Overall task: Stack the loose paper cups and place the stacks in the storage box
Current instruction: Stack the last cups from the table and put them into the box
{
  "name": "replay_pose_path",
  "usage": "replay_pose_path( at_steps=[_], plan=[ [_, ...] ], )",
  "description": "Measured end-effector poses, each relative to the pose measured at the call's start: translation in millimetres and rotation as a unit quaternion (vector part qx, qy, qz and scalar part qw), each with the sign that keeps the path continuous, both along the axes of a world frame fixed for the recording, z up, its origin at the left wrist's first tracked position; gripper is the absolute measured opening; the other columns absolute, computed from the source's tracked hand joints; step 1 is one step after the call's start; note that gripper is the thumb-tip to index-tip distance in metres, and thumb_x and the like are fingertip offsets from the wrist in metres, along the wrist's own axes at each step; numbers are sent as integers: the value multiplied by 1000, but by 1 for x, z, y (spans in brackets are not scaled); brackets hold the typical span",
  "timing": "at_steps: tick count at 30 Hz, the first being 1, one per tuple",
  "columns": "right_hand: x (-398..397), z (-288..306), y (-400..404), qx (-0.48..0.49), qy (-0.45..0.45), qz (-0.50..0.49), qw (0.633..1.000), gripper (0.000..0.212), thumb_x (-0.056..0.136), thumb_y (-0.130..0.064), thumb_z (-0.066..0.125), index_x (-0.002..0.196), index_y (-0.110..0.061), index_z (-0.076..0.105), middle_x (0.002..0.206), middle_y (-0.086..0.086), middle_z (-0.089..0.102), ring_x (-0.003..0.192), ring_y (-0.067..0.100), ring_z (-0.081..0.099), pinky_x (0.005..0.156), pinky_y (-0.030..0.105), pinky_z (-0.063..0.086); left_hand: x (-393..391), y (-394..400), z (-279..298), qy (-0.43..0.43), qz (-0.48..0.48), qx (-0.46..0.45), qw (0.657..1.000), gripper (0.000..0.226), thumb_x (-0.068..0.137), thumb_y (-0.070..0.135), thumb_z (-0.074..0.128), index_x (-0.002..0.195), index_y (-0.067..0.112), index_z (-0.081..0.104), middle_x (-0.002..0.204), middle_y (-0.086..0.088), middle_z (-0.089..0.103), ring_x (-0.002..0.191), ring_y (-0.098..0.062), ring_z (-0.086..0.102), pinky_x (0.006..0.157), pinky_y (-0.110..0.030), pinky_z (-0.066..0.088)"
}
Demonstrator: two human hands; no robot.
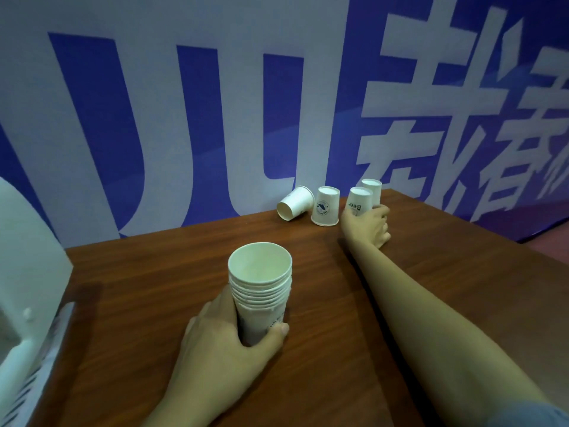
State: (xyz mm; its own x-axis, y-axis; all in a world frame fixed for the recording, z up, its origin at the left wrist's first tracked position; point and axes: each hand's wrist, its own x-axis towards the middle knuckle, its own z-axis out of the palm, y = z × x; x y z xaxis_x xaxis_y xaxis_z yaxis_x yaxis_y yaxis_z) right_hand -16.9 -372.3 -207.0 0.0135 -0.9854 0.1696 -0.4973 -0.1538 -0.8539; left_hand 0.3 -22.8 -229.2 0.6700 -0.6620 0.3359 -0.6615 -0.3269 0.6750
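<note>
Left hand (221,340) is wrapping fingers and thumb round the lower part of the cup stack (260,291), keeping it upright and mouth-up on the table (338,303), presumably so the next cup can drop straight in. Right hand (368,224) is reaching to the far edge and closing on an inverted cup (358,200); two more inverted cups (325,206) (372,189) and one tipped cup (295,203) are waiting by the banner (215,103). Storage box (27,272) is sitting at the left, within easy reach.

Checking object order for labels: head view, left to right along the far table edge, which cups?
Cup lying on its side → upside-down cup with logo → upside-down cup gripped by the right hand; right hand.
</note>
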Motion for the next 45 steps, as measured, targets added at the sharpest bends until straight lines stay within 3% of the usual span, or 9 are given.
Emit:
replay_pose_path(
  at_steps=[2, 6, 11, 15, 20, 25, 31, 39, 45],
  plan=[
    [2, 1, -2, -1, 26, 12, 1000, 94, 73, -59, 68, 145, -5, 41, 142, 20, 54, 134, 39, 48, 114, 54, 35, -1, 0, 0, 5, 0, -3, 1000, 60, 64, 83, 60, 114, 50, 55, 102, 35, 60, 103, 1, 58, 89, -34, 49],
    [5, -3, -9, -14, 80, 9, 997, 63, 80, -63, 71, 123, -18, 60, 129, 10, 63, 130, 31, 51, 109, 47, 32, -2, 0, 2, 4, -4, -8, 1000, 60, 63, 82, 61, 114, 52, 56, 106, 37, 61, 105, 4, 57, 92, -33, 49],
    [-6, 3, 6, -17, -189, 71, 979, 56, 81, -39, 81, 120, -19, 44, 106, 0, 59, 102, 26, 65, 83, 36, 51, -2, -1, 2, 2, 1, -7, 1000, 56, 65, 80, 62, 112, 51, 56, 104, 35, 61, 104, 3, 59, 92, -35, 51],
    [-16, 58, 37, -56, -256, 234, 936, 49, 73, -51, 79, 103, -14, 68, 87, -4, 67, 76, 13, 66, 67, 33, 56, -3, -1, 4, 5, 2, 3, 1000, 53, 68, 77, 64, 114, 51, 53, 102, 33, 61, 102, 3, 59, 94, -38, 52],
    [-36, 158, 106, -93, -29, 531, 842, 48, 80, -51, 57, 97, -7, 68, 85, 1, 67, 77, 20, 57, 71, 35, 43, -3, 0, 2, -6, 1, 11, 1000, 58, 72, 77, 63, 121, 46, 53, 110, 25, 64, 108, -4, 59, 96, -40, 51],
    [-57, 184, 164, -130, 234, 588, 763, 35, 88, -35, 74, 114, -33, 50, 105, -3, 67, 91, 19, 68, 73, 35, 56, -1, 1, 1, 2, -6, 14, 1000, 57, 74, 77, 66, 121, 47, 51, 111, 26, 63, 109, -2, 58, 98, -39, 51],
    [-67, 194, 197, -239, 342, 569, 709, 61, 73, -48, 83, 127, -42, 53, 112, -18, 59, 95, 10, 61, 76, 32, 57, 0, 1, 0, 19, -1, 6, 1000, 52, 74, 76, 67, 114, 47, 54, 104, 24, 65, 105, 0, 59, 96, -40, 51],
    [-42, 170, 208, -172, 461, 598, 633, 99, 64, -73, 80, 148, -47, 36, 137, -17, 53, 122, 15, 58, 103, 40, 52, -3, 1, 4, 18, 7, 17, 1000, 50, 74, 74, 68, 112, 48, 49, 99, 24, 61, 100, -1, 56, 92, -37, 50],
    [-33, 167, 206, -205, 459, 612, 611, 82, 66, -69, 82, 139, -38, 58, 113, -25, 55, 101, 2, 57, 82, 22, 46, -2, 1, 1, 14, 2, 5, 1000, 56, 74, 76, 64, 118, 45, 52, 103, 23, 63, 103, -2, 57, 94, -40, 50]
  ],
)
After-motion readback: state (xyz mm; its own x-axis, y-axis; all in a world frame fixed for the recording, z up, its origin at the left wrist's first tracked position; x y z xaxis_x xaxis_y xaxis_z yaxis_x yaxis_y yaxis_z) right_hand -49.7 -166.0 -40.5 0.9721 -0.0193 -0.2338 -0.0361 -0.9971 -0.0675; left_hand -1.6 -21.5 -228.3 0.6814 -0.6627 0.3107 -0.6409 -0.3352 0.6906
